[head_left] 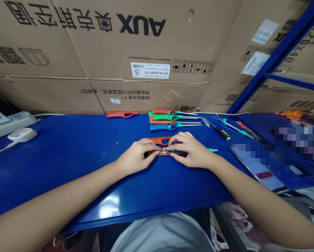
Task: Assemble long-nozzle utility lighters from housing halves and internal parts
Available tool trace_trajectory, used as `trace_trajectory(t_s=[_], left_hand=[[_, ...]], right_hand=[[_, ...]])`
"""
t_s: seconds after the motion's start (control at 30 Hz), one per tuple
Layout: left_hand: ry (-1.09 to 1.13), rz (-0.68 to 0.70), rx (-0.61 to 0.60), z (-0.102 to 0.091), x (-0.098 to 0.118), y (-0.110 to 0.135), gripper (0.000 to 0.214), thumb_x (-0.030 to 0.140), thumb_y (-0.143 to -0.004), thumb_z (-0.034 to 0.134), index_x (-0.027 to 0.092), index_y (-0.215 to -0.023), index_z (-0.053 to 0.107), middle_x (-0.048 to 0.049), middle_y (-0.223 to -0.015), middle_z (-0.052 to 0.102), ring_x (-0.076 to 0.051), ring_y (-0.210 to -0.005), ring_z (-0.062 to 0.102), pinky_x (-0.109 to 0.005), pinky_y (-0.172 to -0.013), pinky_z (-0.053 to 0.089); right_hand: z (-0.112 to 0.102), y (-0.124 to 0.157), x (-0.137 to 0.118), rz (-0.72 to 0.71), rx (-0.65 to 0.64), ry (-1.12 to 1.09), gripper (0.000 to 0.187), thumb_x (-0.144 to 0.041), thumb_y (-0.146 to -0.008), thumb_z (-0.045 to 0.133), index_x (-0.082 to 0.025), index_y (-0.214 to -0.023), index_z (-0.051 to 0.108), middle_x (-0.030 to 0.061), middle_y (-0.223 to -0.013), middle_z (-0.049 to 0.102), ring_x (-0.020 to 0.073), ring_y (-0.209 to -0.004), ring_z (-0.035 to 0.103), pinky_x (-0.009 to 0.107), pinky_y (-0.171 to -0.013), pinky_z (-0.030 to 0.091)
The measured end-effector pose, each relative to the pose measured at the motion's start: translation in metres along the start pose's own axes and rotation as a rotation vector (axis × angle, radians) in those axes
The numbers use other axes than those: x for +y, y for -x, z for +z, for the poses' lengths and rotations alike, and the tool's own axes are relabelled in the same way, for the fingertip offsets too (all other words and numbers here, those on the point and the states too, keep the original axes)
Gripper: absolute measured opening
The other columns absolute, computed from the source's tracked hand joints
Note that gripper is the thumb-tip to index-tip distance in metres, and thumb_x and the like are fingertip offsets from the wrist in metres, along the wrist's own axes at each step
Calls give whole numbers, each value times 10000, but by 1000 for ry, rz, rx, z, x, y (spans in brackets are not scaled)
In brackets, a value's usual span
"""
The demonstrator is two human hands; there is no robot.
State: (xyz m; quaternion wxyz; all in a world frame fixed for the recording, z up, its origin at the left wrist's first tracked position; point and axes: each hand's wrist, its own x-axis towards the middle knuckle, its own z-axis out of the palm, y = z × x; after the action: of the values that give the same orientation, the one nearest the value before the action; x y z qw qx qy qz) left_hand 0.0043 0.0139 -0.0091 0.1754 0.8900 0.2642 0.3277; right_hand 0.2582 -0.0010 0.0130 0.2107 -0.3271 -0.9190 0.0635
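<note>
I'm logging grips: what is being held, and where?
An opened orange stick lighter: the left hand and right hand hold its casing near the middle.

The bare left forearm (70,194) slants up from the lower left of the frame, the right forearm (251,189) from the lower right. Near the centre, the left hand (136,156) and right hand (192,150) face each other, fingers curved, thumbs below, fingertips drawn close but apart. A grey-clothed torso (162,234) shows at bottom centre.
</note>
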Motion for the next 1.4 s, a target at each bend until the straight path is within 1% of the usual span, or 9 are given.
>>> trace_trajectory(t_s=[0.1,0.23,0.43,0.63,0.87,1.03,1.17,1.3,1.4], left_hand=[[-7,7,1,0,-1,0,190,207,-950,590,189,-981,777,-70,-918,744,-181,-852,690,-326,-818,570],[-18,-8,-10,-2,-1,0,171,206,-939,623,198,-983,788,-59,-898,715,-174,-841,681,-305,-805,562],[6,-56,-21,-3,-1,-2,163,218,-922,663,202,-1024,788,-47,-845,705,-169,-810,677,-283,-759,555],[26,-46,26,0,-2,-1,152,224,-908,664,194,-1001,781,-65,-909,741,-174,-824,689,-290,-758,561],[-14,-10,76,-5,0,-1,196,222,-906,638,177,-1062,748,-73,-979,736,-191,-882,672,-311,-782,552],[-68,-55,126,-7,-6,-2,170,213,-936,588,167,-993,741,-72,-976,710,-194,-895,643,-329,-818,528],[-95,-83,129,-7,-9,-2,177,212,-943,580,185,-1011,741,-65,-1003,715,-206,-944,634,-355,-865,515],[-125,-70,133,-8,-6,-3,204,210,-953,575,196,-1090,725,-73,-1089,703,-218,-1026,625,-386,-936,503],[-187,-22,177,-9,-5,-4,273,221,-958,587,200,-1215,676,-95,-1232,661,-240,-1156,585,-423,-1020,473]], right_hand=[[0,2,0,-58,-30,18,272,-262,-925,626,-285,-1178,723,79,-1258,673,250,-1137,581,457,-988,392],[2,4,-3,-136,-104,82,316,-274,-949,587,-232,-1244,691,112,-1389,622,284,-1242,554,503,-1027,390],[2,1,-12,-133,-84,68,360,-288,-956,577,-207,-1301,643,111,-1350,656,270,-1217,584,492,-1039,393],[0,-1,-2,82,59,112,313,-214,-956,537,-231,-1230,687,87,-1255,688,263,-1154,576,466,-985,405],[8,2,25,293,40,85,411,-58,-892,483,-284,-1123,737,84,-1277,626,282,-1188,553,506,-992,405],[4,5,38,418,49,5,187,-141,-864,610,-242,-979,716,85,-1202,629,283,-1116,591,504,-966,442],[-3,8,43,365,41,-97,18,-187,-863,647,-203,-872,645,86,-1069,624,238,-1002,615,426,-929,481],[-6,4,39,383,92,-170,60,-250,-907,593,-208,-865,584,60,-924,639,210,-851,618,377,-805,504],[-5,0,35,501,212,-440,128,-329,-924,569,-212,-876,551,33,-846,649,191,-773,659,361,-766,527]])
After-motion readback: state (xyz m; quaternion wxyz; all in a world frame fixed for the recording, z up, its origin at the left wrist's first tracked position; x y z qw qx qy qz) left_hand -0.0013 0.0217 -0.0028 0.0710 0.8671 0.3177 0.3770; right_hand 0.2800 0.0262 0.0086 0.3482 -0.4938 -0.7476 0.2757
